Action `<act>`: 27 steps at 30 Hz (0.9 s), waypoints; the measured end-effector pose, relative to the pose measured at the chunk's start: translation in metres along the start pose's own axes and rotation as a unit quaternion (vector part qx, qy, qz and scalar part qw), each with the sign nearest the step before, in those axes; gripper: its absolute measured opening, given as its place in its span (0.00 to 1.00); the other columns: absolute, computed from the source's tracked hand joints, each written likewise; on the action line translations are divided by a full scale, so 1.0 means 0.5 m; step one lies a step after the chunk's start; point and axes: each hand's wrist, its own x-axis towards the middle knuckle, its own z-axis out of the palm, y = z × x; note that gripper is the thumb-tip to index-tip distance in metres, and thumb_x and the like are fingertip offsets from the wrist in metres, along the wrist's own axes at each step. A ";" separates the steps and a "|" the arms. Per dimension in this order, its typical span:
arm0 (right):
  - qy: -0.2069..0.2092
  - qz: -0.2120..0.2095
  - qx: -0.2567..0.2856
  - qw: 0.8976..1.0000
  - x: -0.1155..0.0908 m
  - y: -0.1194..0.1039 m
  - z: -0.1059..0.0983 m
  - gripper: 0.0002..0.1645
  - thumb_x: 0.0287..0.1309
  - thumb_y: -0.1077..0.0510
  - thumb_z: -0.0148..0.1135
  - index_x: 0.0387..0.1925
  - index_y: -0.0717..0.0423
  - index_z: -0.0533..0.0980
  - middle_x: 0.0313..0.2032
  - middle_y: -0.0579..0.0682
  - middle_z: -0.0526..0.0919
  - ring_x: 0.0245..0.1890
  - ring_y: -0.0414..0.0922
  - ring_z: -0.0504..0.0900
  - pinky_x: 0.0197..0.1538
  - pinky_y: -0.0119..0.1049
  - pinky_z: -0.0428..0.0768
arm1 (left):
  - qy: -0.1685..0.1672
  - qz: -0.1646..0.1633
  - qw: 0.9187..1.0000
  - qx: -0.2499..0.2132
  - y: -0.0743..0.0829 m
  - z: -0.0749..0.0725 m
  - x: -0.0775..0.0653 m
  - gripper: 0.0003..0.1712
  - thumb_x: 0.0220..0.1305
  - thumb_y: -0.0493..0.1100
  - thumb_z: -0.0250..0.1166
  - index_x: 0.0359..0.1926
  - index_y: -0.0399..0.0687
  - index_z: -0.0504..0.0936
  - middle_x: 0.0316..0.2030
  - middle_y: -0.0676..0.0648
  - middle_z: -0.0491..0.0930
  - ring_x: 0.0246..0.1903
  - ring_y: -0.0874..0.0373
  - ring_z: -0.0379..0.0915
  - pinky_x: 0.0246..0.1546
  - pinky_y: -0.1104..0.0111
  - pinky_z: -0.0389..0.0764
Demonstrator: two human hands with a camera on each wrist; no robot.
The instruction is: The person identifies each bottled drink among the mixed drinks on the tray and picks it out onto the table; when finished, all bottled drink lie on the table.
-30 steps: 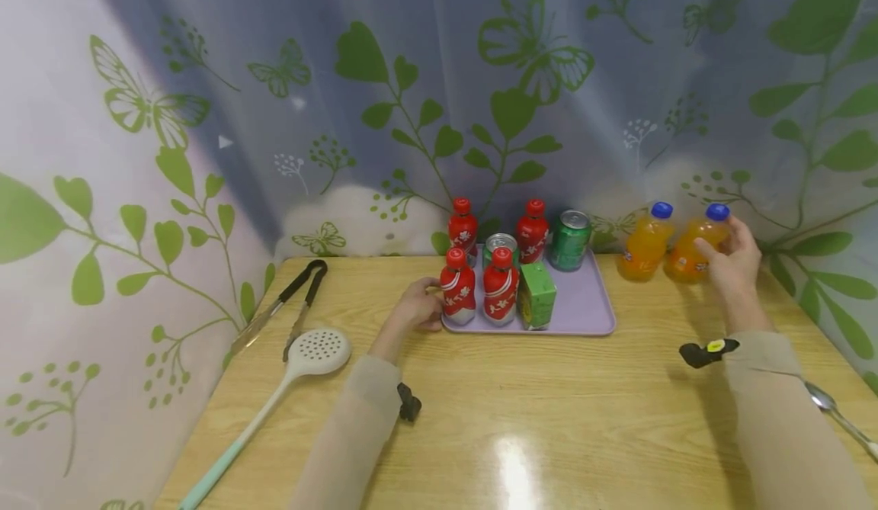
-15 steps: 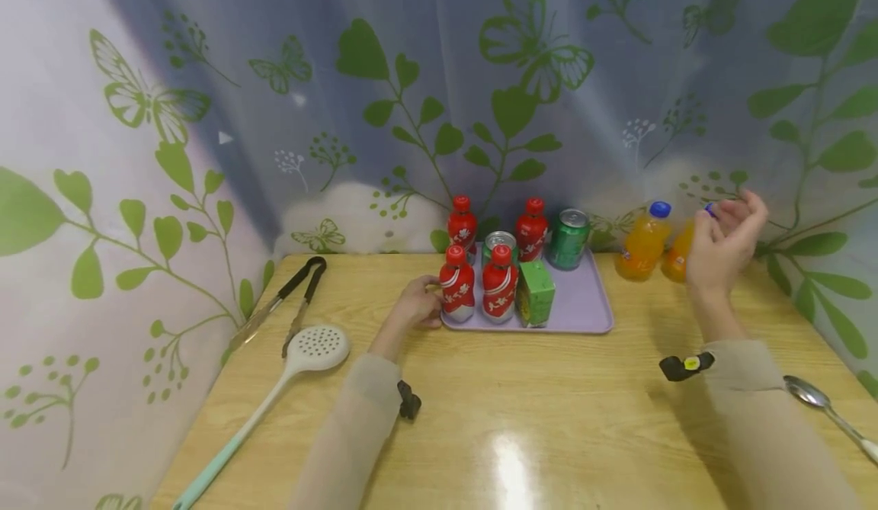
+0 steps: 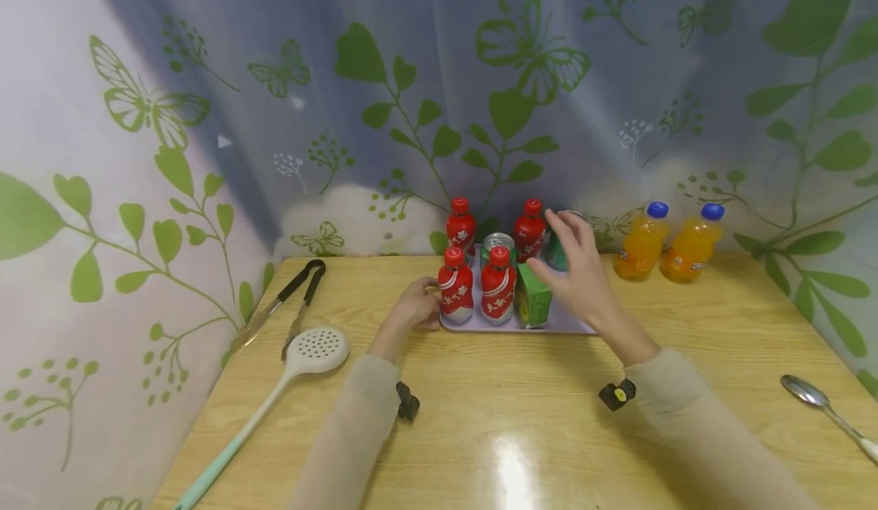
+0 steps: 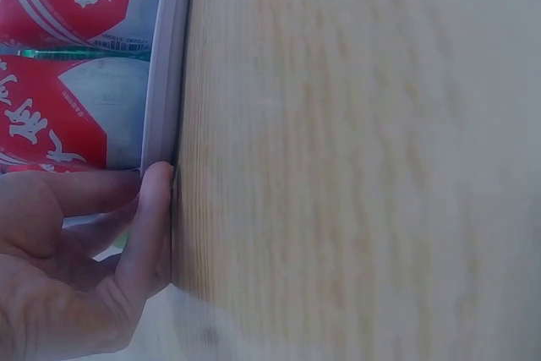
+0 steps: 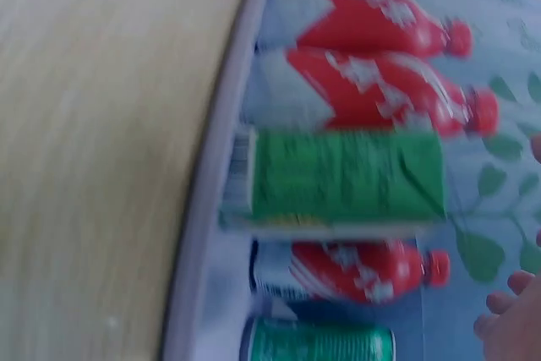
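Note:
A lilac tray (image 3: pixel 494 328) holds several red-capped bottles, such as the front-left bottle (image 3: pixel 456 285), plus a green carton (image 3: pixel 533 296) and two green cans. My left hand (image 3: pixel 415 304) pinches the tray's left front corner, thumb against the outer rim (image 4: pixel 161 124), close beside that bottle. Over the tray's right part, my right hand (image 3: pixel 579 277) reaches with spread fingers, holding nothing. It hides most of the right can (image 3: pixel 554 253); the other can (image 3: pixel 497 243) stands behind the front bottles. In the right wrist view the carton (image 5: pixel 347 177) lies close, with fingertips (image 5: pixel 507 306) at the right edge.
Right of the tray stand two orange drink bottles with blue caps, the nearer-to-tray bottle (image 3: pixel 642 245) and the outer bottle (image 3: pixel 691 247). Tongs (image 3: pixel 302 296) and a slotted skimmer (image 3: pixel 317 350) lie at left, a spoon (image 3: pixel 808 394) at right. A patterned curtain (image 3: pixel 411 113) backs the table.
My right hand has left the outer orange drink bottle, now standing next to its twin, and has swung left over the tray. My left hand stays at the tray's corner.

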 end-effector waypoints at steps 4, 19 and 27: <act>-0.035 -0.008 -0.047 0.998 -0.006 -0.019 0.036 0.51 0.62 0.46 0.74 0.81 0.48 0.61 0.78 0.63 0.57 0.74 0.66 0.64 0.69 0.71 0.76 | -0.001 -0.008 1.000 0.005 0.002 0.000 -0.002 0.37 0.65 0.25 0.53 0.75 0.44 0.68 0.57 0.34 0.79 0.32 0.56 0.76 0.26 0.73 0.88; -0.053 -0.012 -0.168 0.984 -0.023 -0.034 0.095 0.48 0.52 0.34 0.78 0.66 0.57 0.79 0.76 0.62 0.63 0.81 0.67 0.53 0.80 0.71 0.62 | -0.005 -0.018 1.000 0.010 0.004 -0.002 0.000 0.36 0.68 0.26 0.52 0.76 0.45 0.67 0.58 0.34 0.78 0.33 0.56 0.76 0.25 0.73 0.87; -0.020 -0.039 -0.160 0.986 -0.032 -0.033 0.109 0.42 0.51 0.39 0.81 0.60 0.60 0.81 0.63 0.63 0.75 0.74 0.65 0.65 0.80 0.68 0.64 | -0.003 -0.016 1.000 0.013 0.002 -0.001 0.000 0.35 0.68 0.27 0.52 0.76 0.45 0.68 0.57 0.35 0.80 0.34 0.56 0.77 0.26 0.73 0.87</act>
